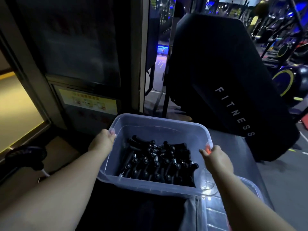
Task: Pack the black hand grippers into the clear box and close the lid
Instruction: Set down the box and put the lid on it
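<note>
Your left hand point(104, 139) and right hand point(215, 155) have fingers curled, pinching opposite rims of the clear box point(160, 124). Black hand grippers point(158, 160) lie jumbled inside, axes mixed. Lid point(225, 212) lies off, near-right, beside the box.

A dim gym is seen, lit by blue light at the upper right, where exercise machines point(283, 52) are ranged. A black panel point(221, 77) lettered FITNESS fills the centre right. A dark cabinet point(80, 47) with a yellow notice point(88, 101) stands at the upper left.
</note>
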